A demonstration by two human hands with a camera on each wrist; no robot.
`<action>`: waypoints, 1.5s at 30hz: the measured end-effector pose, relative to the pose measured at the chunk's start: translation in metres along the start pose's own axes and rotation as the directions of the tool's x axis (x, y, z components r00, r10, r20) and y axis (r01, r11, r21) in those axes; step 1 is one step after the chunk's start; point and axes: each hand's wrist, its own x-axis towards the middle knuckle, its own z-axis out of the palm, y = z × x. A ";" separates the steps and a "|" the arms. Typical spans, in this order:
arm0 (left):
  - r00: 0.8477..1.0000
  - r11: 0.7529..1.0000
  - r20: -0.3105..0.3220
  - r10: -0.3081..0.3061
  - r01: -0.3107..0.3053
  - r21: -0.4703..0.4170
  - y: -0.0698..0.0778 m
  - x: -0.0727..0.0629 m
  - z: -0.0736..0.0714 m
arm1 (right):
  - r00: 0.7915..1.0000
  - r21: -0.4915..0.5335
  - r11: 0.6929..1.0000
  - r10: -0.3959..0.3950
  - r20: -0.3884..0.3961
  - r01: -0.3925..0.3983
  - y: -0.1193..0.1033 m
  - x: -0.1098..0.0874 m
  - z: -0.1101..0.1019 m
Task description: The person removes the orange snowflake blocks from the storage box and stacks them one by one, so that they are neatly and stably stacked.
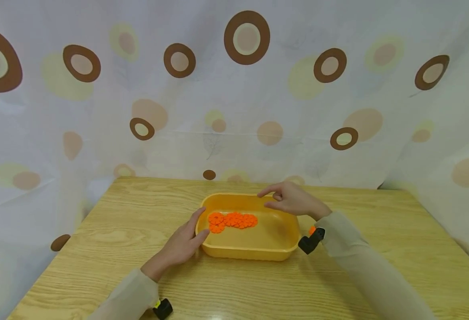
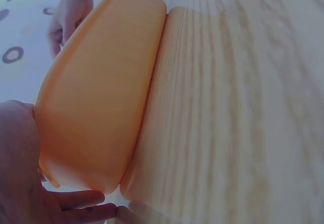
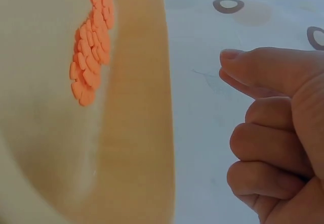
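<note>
A yellow-orange plastic tub (image 1: 250, 253) sits on the wooden table. Inside, toward its left end, lies an overlapping row of orange flower-shaped plastic discs (image 1: 240, 220). My left hand (image 1: 182, 242) holds the tub's left end, thumb at the rim and fingers along the outside; in the left wrist view, fingers (image 2: 83, 204) reach round the corner of the wall. Over the tub's far right part hovers my right hand (image 1: 296, 198), index finger stretched out, thumb apart below it, nothing visible between them. Its other fingers (image 3: 268, 148) are curled in the right wrist view.
The wooden table (image 1: 138, 213) extends on both sides of the tub. Behind it hangs a pale cloth (image 1: 242, 102) printed with circles. A black wrist camera (image 1: 312, 241) sits at the right cuff, another black camera (image 1: 163, 309) at the left.
</note>
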 end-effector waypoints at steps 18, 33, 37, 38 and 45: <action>1.000 1.000 0.003 0.022 -0.022 -0.021 -0.003 0.001 0.001 | 0.969 -0.043 0.996 0.085 0.230 -0.077 0.009 0.031 0.013; 1.000 1.000 0.003 0.018 -0.018 -0.007 -0.002 0.002 0.001 | 0.936 -0.064 0.997 0.066 0.346 -0.047 0.015 0.038 0.023; 0.999 0.999 0.003 0.036 -0.036 -0.018 -0.003 0.002 0.001 | 0.928 -0.099 0.994 0.076 0.364 -0.043 0.019 0.037 0.030; 0.999 0.999 0.005 0.036 -0.036 -0.020 -0.003 0.002 0.001 | 0.928 -0.100 0.994 0.074 0.364 -0.040 0.020 0.037 0.031; 1.000 1.000 -0.003 0.025 -0.025 -0.015 -0.006 0.001 0.001 | 0.945 -0.146 0.989 0.023 0.325 0.026 0.027 0.041 0.043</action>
